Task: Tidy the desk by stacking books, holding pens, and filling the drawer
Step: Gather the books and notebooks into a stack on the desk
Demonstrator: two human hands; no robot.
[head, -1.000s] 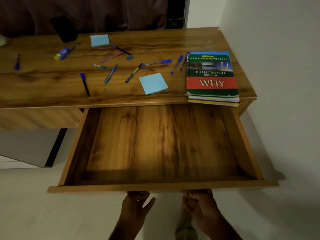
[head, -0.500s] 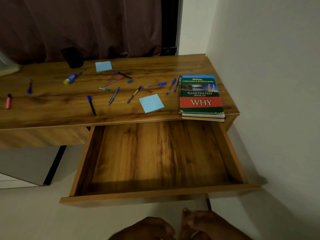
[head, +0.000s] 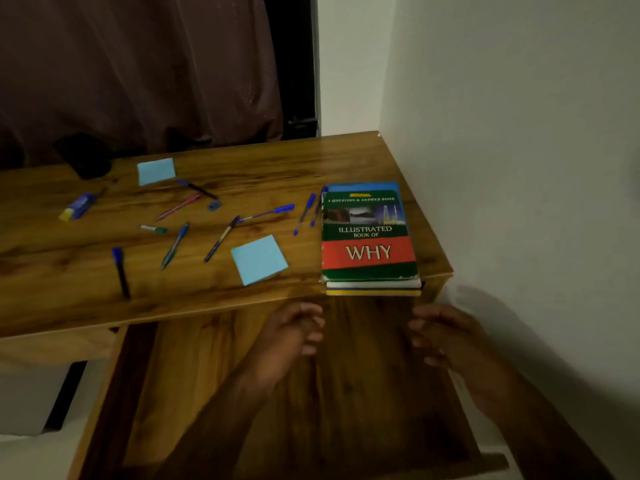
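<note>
The desk and drawer are warm brown wood with dark, streaky grain. The top book is green with a red band and pale lettering (a yellow edge shows lower in the stack). The near sticky note and far sticky note are light blue. One pen is blue, another pink pen. The curtain is dusky maroon.

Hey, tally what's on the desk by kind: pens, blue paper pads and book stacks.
Pens: 8 clear ones
Blue paper pads: 2
Book stacks: 1
Total: 11, leaving out the short stubby items and unclear bits.
</note>
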